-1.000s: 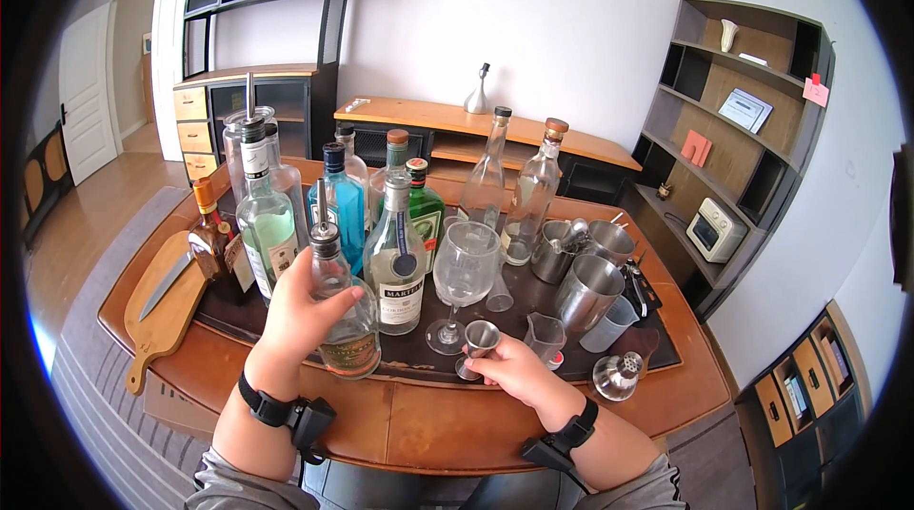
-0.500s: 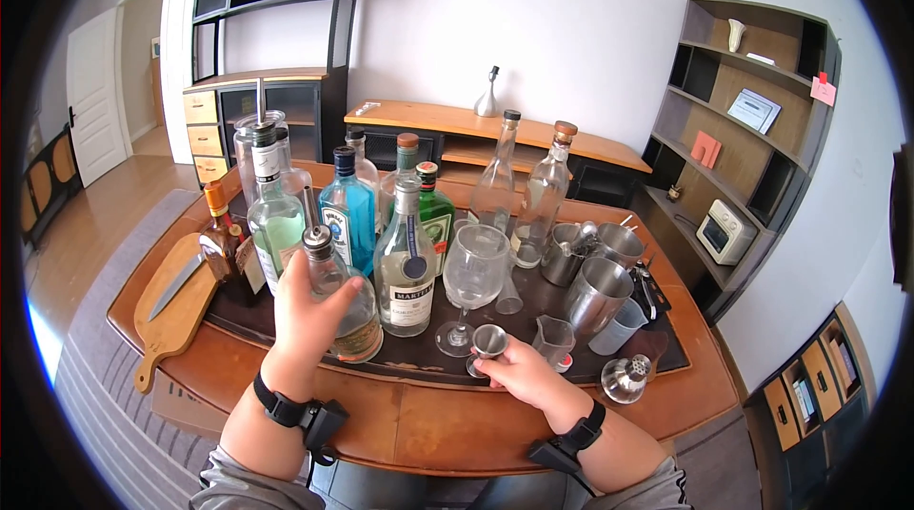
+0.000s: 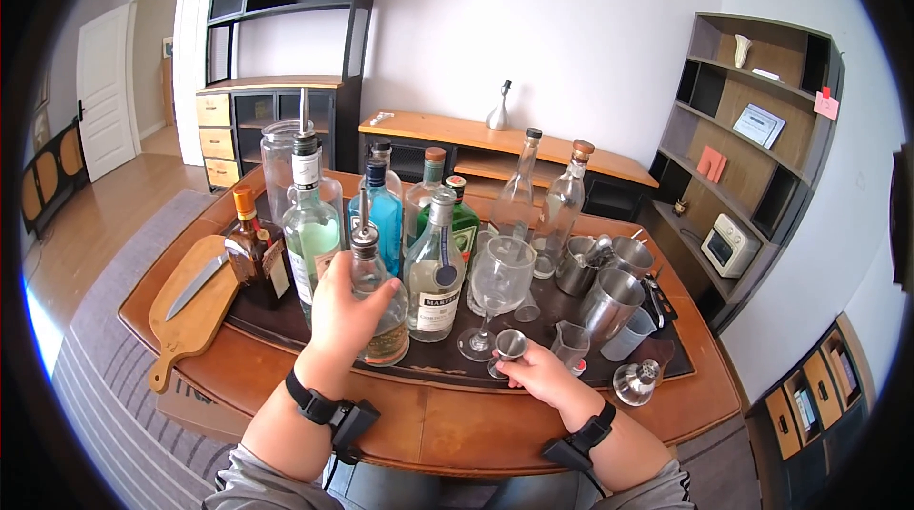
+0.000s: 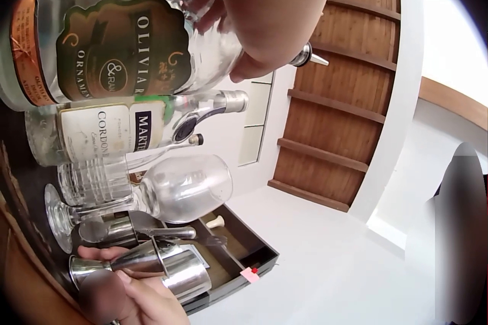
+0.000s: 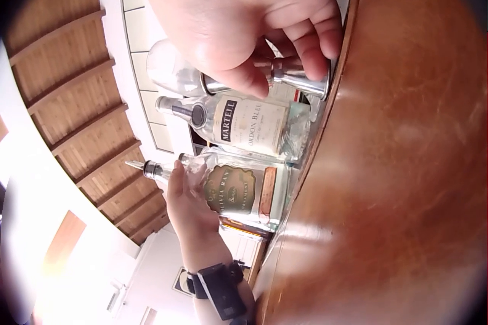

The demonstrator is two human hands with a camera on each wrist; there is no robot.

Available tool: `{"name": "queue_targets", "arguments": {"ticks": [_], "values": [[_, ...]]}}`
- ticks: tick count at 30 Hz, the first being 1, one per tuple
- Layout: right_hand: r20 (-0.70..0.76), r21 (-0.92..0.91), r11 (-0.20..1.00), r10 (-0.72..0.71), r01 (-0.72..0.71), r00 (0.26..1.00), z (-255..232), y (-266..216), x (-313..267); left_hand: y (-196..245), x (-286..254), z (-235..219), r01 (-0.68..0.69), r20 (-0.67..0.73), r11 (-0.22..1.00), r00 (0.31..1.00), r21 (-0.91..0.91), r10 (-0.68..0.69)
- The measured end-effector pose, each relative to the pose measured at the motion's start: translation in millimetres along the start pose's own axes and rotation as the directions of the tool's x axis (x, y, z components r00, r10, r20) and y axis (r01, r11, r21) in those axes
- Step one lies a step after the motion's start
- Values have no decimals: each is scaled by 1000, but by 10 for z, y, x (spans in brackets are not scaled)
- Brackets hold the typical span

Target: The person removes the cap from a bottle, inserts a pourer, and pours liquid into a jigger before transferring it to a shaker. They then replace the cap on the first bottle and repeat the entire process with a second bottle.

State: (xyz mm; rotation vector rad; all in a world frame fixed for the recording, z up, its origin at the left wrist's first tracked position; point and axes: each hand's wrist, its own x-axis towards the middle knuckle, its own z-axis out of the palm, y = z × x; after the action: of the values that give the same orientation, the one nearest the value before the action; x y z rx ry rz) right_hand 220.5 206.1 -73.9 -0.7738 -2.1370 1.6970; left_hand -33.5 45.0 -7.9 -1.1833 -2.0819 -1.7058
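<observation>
My left hand (image 3: 347, 315) grips the neck and shoulder of a clear glass bottle (image 4: 122, 47) with a dark "Olivia" label and a metal pour spout. The bottle stands nearly upright at the dark mat's front edge. With thumb and fingers my right hand (image 3: 543, 377) pinches a small steel jigger (image 3: 510, 346), its wide cup upward, low over the mat. Just behind the jigger is a stemmed balloon glass (image 3: 503, 277). A Martell bottle (image 5: 248, 123) stands between the held bottle and that glass.
More bottles, including a blue bottle (image 3: 384, 224), crowd behind my left hand. A cutting board (image 3: 181, 329) bears a knife (image 3: 197, 287) at the left. To the right are steel shaker tins (image 3: 609, 305), a small glass pitcher (image 3: 570, 343) and a strainer top (image 3: 636, 381).
The whole head view has shifted, moving the scene rightward. My left hand has brought the spouted bottle slightly back toward the Martell bottle. My right hand keeps hold of the jigger beside the glass.
</observation>
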Motion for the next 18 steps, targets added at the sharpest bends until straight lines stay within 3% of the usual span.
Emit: {"name": "queue_targets", "arguments": {"ticks": [11,14,18], "values": [[9,-47,997,62,-62,998,-23,-55,37,-74,51,4,-5,116,998,993,-57,11],[-3,4,999,52,-52,999,-10,-37,92,-188,82,51,-74,135,996,988,-50,80],[-30,71,997,8,-6,1000,16,-4,106,-240,79,98,-57,125,994,990,-89,68]]}}
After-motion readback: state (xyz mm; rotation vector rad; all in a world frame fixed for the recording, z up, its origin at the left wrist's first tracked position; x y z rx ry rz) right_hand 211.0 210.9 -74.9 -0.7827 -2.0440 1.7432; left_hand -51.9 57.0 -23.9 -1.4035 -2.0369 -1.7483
